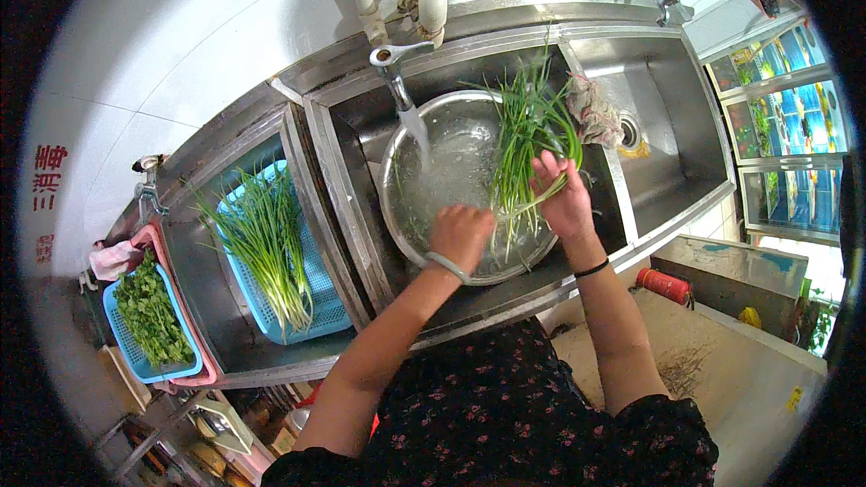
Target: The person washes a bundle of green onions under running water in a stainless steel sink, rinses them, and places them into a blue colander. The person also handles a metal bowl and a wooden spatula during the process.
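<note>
A round metal basin [443,149] of water stands in the middle sink, and water runs into it from the faucet [399,84]. A bunch of green onions [531,132] lies over the basin's right side, its leaves reaching past the far rim. My right hand [561,193] is at the bunch's right edge, palm up, with some stalks across the fingers. My left hand [462,235], wearing a bangle, is closed over the near part of the basin and holds the end of a few pale stalks that stretch between both hands.
More green onions [270,243] lie in a blue plastic basket [328,297] in the left sink. Leafy herbs [152,314] fill another blue basket at the far left. A rag [594,111] hangs on the divider by the right sink [676,81].
</note>
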Tool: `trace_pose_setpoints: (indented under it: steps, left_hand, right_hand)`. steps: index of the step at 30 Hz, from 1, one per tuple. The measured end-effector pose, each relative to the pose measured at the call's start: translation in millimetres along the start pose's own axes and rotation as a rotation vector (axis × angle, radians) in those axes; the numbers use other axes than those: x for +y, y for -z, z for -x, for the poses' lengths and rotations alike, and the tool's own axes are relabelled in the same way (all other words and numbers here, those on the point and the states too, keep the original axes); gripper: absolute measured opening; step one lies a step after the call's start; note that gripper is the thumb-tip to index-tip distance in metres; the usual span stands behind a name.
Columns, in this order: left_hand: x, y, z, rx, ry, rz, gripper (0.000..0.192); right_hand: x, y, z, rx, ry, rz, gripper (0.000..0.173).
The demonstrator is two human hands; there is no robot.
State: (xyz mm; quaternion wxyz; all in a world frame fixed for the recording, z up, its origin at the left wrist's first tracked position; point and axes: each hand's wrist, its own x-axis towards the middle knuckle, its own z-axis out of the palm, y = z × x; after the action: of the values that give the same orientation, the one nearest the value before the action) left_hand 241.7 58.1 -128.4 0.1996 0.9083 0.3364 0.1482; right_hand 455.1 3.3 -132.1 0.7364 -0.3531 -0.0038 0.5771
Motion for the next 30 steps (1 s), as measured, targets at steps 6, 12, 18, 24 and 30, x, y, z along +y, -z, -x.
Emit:
trace_pose_setpoints:
  steps: [6,12,18,24,30]
  left_hand:
    - [-62.8,13.5,12.9,-0.47,0.458,-0.477,0.018]
    - [-47.2,-16.6,-6.6,-0.233,0.562,0.938,0.049]
    - [-57.8,-35.6,-15.4,-0.257,0.936,1.49,0.047]
    - [-64.8,-38.0,-9.2,-0.082,0.914,2.125,0.028]
    - [-55.4,-45.9,-14.8,-0.043,0.923,2.108,0.025]
  right_hand:
    - [-17.5,3.6,-6.9,-0.056,0.02,-0.07,0.025]
    - [46.3,-23.8,-9.3,-0.275,-0.13,0.833,0.02]
    - [101.1,-31.0,-7.1,-0.344,-0.207,1.117,0.023]
    - [71.1,-26.4,11.6,-0.218,-0.345,0.696,0.03]
    - [74.1,-48.5,36.0,-0.275,0.228,1.57,0.026]
